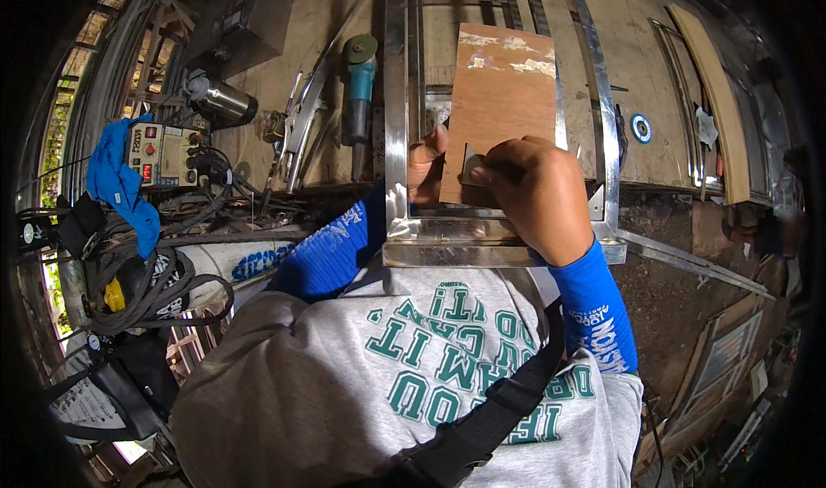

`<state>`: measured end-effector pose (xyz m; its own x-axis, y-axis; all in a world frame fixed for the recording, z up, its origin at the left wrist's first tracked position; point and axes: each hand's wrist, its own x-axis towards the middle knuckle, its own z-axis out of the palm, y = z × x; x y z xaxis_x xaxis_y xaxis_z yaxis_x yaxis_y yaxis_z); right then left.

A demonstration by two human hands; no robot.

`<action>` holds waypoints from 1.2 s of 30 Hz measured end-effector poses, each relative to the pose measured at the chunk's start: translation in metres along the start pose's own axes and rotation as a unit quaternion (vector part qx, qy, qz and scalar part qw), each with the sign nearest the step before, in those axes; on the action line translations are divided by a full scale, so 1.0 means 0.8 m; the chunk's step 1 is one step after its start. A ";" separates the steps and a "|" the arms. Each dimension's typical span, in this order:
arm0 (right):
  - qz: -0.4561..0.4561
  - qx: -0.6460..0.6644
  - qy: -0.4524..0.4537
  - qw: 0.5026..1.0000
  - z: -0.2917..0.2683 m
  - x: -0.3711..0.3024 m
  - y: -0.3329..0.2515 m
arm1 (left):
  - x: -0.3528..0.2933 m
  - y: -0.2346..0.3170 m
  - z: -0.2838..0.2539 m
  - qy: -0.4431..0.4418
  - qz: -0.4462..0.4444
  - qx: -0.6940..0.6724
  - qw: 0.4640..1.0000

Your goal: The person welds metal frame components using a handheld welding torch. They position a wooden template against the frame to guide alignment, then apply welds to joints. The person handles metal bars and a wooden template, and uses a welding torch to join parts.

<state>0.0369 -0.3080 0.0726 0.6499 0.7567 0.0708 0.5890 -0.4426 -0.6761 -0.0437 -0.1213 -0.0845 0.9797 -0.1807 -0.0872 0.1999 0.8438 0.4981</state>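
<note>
A rectangular piece of brown plywood (503, 101) with torn whitish patches near its far end is held above a shiny metal frame (396, 83). My left hand (424, 163) grips its near left edge, the thumb showing and the other fingers mostly hidden by the frame and the wood. Between the thumb and fingers of my right hand (546, 187) is a small grey triangular metal plate (471, 163), lying against the near left part of the plywood. Part of the plate is covered by my fingers.
An angle grinder (360, 101) lies left of the frame on the wooden table (637, 49), near long metal strips (305, 122). A blue-ringed disc (641, 128) lies to the right. At far left are a welding machine (163, 154), a blue cloth (125, 178) and coiled cables (138, 307).
</note>
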 end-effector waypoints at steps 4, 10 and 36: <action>-0.023 0.017 0.160 0.987 -0.010 0.001 0.016 | -0.007 0.003 0.003 0.037 0.005 0.013 0.999; 0.153 0.353 -0.003 0.923 -0.013 0.001 0.025 | -0.008 0.002 0.015 0.011 -0.029 -0.076 0.997; 0.047 0.273 -0.084 0.957 0.029 0.022 0.025 | -0.112 0.091 0.116 0.200 -0.061 0.289 0.934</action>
<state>0.0490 -0.2919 0.0433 0.5749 0.8124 -0.0971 0.1633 -0.2303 -0.9593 -0.1181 -0.0906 0.0398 0.9011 0.0439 -0.4313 0.3811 0.3938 0.8365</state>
